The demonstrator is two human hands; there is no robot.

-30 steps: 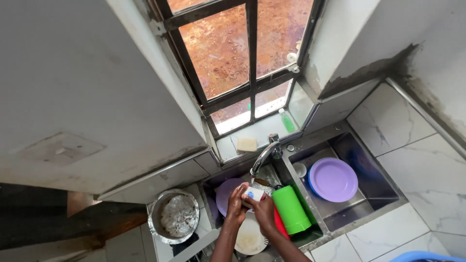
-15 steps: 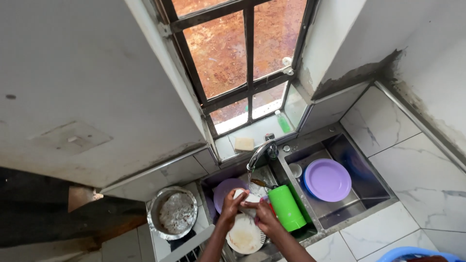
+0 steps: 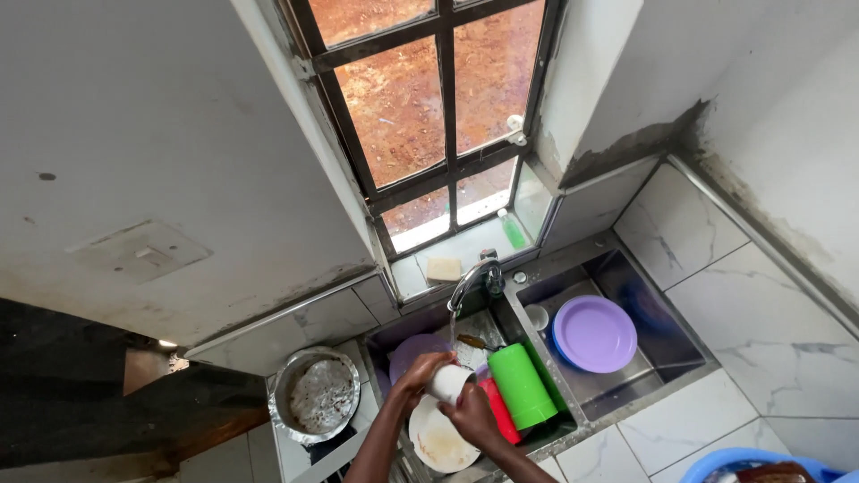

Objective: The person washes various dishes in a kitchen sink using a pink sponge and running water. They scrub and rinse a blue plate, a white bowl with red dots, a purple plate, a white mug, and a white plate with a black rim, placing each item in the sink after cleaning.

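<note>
— What is seen of the room?

— White plastered walls (image 3: 161,134) are seen above, and a dark-framed window (image 3: 429,107) is set over a marble-patterned tiled counter (image 3: 796,304). Red earth is seen through the panes.

— And below the window?

— A steel double sink (image 3: 667,344) is let into the counter. A curved tap (image 3: 472,279) is mounted behind the divider, and water is seen falling from it into the left basin.

— What is kept in the basins?

— A purple plate (image 3: 595,334) is laid flat in the right basin, with a small white cup (image 3: 537,317) just beside it. In the left basin a green tumbler (image 3: 522,386) is laid on its side, a red item (image 3: 497,411) is wedged against it, and a soiled white plate (image 3: 438,443) is placed low down.

— And outside the sink?

— A dirty metal pot (image 3: 315,395) is stood on the counter to the left. A bar of soap (image 3: 444,269) and a green bottle (image 3: 513,233) are kept on the sill.

— What is held?

— A white cup (image 3: 447,383) is held over the left basin, just below the stream. It is gripped from the left by the left hand (image 3: 417,374), fingers curled over its rim. The right hand (image 3: 474,417) is closed against its underside.
</note>
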